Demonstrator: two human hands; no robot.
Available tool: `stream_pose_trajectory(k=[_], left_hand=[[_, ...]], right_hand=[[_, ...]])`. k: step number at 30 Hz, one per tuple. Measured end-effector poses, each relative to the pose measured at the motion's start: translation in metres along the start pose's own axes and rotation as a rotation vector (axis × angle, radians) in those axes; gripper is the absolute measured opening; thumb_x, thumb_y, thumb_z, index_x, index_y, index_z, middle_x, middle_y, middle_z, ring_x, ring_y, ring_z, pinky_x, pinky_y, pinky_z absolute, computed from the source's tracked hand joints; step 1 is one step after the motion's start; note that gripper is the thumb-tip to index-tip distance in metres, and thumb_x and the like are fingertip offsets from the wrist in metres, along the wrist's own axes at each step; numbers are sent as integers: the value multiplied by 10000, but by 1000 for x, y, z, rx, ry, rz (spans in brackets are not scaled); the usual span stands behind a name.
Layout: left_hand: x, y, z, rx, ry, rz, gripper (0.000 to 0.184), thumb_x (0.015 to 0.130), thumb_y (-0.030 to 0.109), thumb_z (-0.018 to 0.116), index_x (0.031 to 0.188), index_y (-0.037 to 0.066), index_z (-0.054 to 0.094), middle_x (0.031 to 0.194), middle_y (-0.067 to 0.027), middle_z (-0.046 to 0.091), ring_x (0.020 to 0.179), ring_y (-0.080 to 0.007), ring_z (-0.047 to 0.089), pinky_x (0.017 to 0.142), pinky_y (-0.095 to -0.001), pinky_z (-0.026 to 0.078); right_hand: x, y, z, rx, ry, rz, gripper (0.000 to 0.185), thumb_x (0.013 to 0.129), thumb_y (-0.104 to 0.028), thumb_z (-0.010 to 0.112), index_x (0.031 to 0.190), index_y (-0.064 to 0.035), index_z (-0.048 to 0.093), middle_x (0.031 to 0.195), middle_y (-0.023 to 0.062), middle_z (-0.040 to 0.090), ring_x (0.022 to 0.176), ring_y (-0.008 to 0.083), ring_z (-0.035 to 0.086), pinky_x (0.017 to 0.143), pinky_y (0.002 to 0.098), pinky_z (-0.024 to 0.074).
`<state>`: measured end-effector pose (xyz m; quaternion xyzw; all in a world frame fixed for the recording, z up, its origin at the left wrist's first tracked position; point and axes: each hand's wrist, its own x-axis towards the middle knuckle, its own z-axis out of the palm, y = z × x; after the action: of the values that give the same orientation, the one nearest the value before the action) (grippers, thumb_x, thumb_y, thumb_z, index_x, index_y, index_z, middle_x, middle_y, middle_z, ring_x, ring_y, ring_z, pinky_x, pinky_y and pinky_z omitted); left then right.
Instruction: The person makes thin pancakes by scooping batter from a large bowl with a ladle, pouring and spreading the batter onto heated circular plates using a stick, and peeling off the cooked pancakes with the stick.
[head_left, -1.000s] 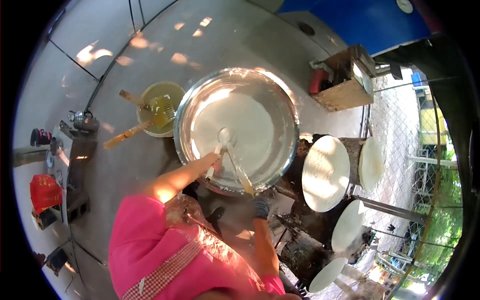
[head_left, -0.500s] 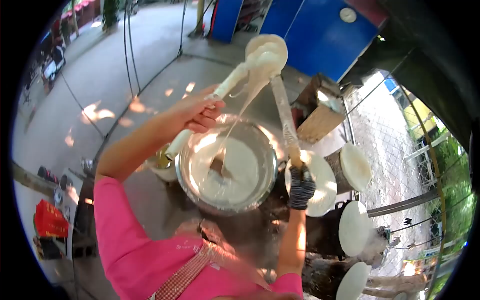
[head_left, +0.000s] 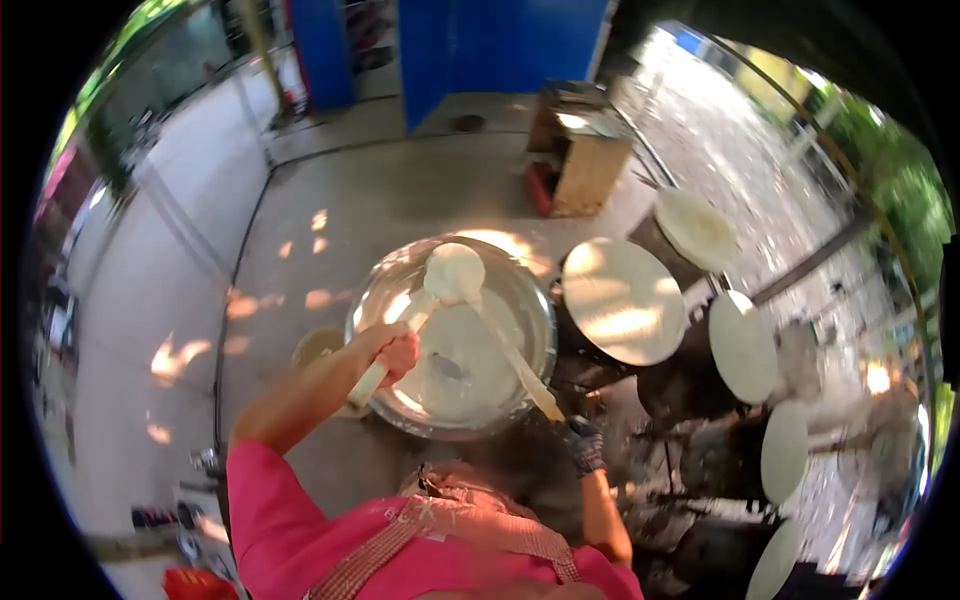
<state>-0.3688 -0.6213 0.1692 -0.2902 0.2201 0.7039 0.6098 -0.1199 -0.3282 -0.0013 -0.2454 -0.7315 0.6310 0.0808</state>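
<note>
My bare left hand (head_left: 392, 352) is closed around the handle of a large ladle. The ladle's bowl (head_left: 455, 272), coated in white batter, is over the far part of a wide metal basin (head_left: 376, 292). Inside the basin lies thick white batter (head_left: 475, 375). My right hand (head_left: 584, 447), in a dark striped glove, grips the near end of a batter-smeared wooden stick (head_left: 515, 365). The stick slants across the basin, its far end meeting the underside of the ladle's bowl. Whether the ladle touches the batter below I cannot tell.
Right of the basin is a round whitish lid or pan (head_left: 622, 300), with several similar discs further right, such as one disc (head_left: 743, 347) over dark stove-like bodies. A wooden box (head_left: 590, 170) stands beyond. Behind the left forearm sits a pale bucket (head_left: 316, 346).
The ladle and stick have come down from high above the basin to just over it. The long strand of dripping batter no longer shows. My view has shifted.
</note>
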Motion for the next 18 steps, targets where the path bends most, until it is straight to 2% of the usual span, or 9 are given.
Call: stream_pose_trajectory(k=[1,4,5,7,9,10,13,15,18], left_hand=[[-4,-10,17,144,-85,2,210,865,203,368,676,121,407,486,43,272,341,-44,233,258,-187,158],[48,-27,27,500,-619,-150,347,881,314,325,592,126,369,472,37,252,329,-64,231,253,-202,146],[55,-52,57,672,-334,13,371,875,329,337,564,128,334,458,37,238,327,-67,223,256,-205,151],[110,-68,71,741,-499,-259,392,867,305,361,522,124,316,444,30,235,334,-79,221,274,-218,186],[150,-104,97,131,-397,-745,301,867,194,340,583,98,372,518,13,333,416,-82,316,380,-227,294],[146,-141,127,-29,-184,-775,309,869,190,341,578,91,360,510,14,313,422,-86,310,380,-239,303],[229,-215,115,208,-68,-793,236,827,126,388,594,109,350,489,12,327,382,-80,304,347,-214,308],[254,-299,124,225,12,-955,243,831,123,376,592,84,355,483,-1,335,383,-87,315,355,-218,307],[284,-418,131,184,113,-1266,244,846,129,357,617,46,370,474,-16,332,381,-98,314,368,-222,309]], right_hand=[[-16,-8,-17,254,-6,45,123,714,-98,647,779,-7,597,699,31,585,642,95,517,579,220,416],[-62,-43,-60,121,225,-31,126,706,-99,651,776,-12,594,697,24,579,606,85,505,546,209,402],[-73,-49,-63,378,268,-15,132,707,-135,649,759,-27,594,667,-5,559,574,64,466,518,200,372],[-94,-24,-83,114,342,56,114,753,-162,587,750,-48,590,646,-17,530,565,49,452,504,181,353],[-109,66,-98,1400,221,365,215,801,-189,479,860,-3,567,655,27,555,550,88,495,510,213,425],[-140,88,-97,1292,323,302,224,804,-205,484,847,-2,567,661,31,557,561,101,499,527,232,424],[-250,145,-102,924,609,231,261,812,-251,499,810,1,567,682,45,563,594,138,511,578,287,421],[-343,126,-102,-16,695,320,213,779,-251,561,811,-41,577,683,21,565,670,110,513,620,266,407],[-442,83,-79,319,1107,490,199,800,-231,520,853,-48,576,670,34,556,697,119,523,662,274,416]])
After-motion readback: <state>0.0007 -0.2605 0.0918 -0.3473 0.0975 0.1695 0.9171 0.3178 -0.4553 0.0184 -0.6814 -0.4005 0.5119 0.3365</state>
